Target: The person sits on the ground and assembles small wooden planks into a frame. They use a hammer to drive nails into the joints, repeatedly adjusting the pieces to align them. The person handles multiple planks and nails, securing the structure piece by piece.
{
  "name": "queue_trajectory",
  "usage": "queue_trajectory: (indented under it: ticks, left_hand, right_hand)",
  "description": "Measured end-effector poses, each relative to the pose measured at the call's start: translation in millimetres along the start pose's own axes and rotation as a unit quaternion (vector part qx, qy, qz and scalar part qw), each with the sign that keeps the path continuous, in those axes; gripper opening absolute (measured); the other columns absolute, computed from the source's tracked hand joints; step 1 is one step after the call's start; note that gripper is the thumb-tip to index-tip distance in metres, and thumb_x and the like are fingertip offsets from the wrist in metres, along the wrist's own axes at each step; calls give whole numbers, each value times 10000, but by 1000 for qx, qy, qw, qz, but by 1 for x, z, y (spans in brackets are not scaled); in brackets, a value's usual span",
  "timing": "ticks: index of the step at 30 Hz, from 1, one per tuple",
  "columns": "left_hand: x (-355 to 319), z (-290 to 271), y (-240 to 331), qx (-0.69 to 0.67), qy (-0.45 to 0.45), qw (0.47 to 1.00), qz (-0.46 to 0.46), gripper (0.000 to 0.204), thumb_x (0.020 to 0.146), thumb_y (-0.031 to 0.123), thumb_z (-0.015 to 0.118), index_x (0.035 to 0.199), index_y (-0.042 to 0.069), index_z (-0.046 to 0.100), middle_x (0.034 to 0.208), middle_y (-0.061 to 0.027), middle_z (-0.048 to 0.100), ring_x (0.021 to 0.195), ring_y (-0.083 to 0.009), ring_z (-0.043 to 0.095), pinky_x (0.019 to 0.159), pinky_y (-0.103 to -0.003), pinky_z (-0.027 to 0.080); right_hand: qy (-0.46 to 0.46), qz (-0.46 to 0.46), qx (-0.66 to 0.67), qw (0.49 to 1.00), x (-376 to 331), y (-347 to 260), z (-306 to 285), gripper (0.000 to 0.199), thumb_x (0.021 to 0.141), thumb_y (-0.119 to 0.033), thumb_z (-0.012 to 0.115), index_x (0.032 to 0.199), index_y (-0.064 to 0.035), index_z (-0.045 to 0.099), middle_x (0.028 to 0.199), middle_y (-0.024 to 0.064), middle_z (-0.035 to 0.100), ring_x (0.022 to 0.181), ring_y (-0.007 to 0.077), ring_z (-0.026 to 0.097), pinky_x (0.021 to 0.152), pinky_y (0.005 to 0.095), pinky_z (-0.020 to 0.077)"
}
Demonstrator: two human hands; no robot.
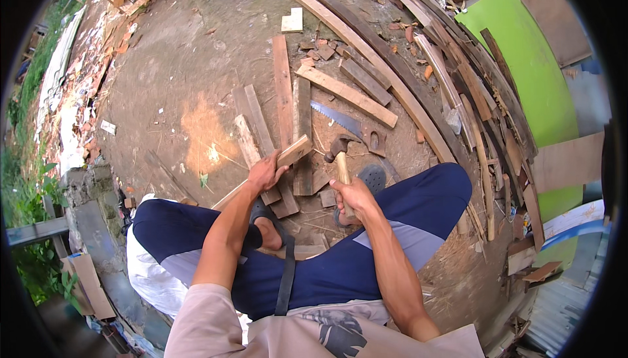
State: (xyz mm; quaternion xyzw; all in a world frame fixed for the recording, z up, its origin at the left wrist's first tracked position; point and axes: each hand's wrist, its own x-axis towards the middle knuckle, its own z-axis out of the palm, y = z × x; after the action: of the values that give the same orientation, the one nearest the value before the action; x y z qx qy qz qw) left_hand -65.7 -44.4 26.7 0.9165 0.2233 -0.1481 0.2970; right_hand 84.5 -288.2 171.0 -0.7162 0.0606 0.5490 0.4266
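My right hand (355,196) is wrapped round the wooden handle of a claw hammer (342,165). Its dark metal head points away from me, above the ground between my knees. My left hand (265,172) grips a pale wooden strip (294,150), which slants from beside my left leg up to the right. Beneath that strip lie several boards, among them a short pale plank (248,142) and a reddish-brown board (282,89). A handsaw (340,120) rests flat on the ground just beyond the hammer head. How my left fingers close under the strip is partly hidden.
Long timbers (386,73) curve along the right, beside a heap of scrap wood (471,83) and a green panel (523,63). Sawdust (206,132) covers ground at left. A low block wall (104,227) stands near left. My clog-shod feet (371,178) flank the boards.
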Motion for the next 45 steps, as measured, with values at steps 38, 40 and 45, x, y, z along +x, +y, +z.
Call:
queue_trajectory:
  ticks: [38, 40, 45]
  left_hand:
    - [5, 31, -18, 101, -72, 962, -244, 336, 940, 132, 566, 1261, 30, 565, 1120, -172, 722, 1040, -315, 710, 823, -439, 577]
    - [5, 32, -19, 114, -81, 961, -240, 361, 941, 158, 568, 1282, 38, 557, 1147, -173, 710, 1073, -317, 693, 843, -435, 570]
    - [-21, 13, -13, 119, -86, 972, -185, 405, 1019, 256, 444, 1370, 61, 494, 1333, -176, 603, 1269, -347, 555, 995, -481, 484]
  right_hand:
    - [-58, -69, 85, 992, -21, -23, 11, 194, 943, -193, 666, 922, -16, 591, 724, 47, 578, 533, 130, 552, 439, 267, 451]
    - [-32, -55, -11, 998, -26, -20, 12, 207, 941, -206, 672, 934, -16, 590, 707, 43, 571, 510, 128, 545, 430, 271, 448]
    - [-49, -14, -61, 997, -37, -5, 19, 460, 929, -123, 675, 1273, 36, 415, 738, 80, 578, 495, 160, 545, 412, 321, 439]
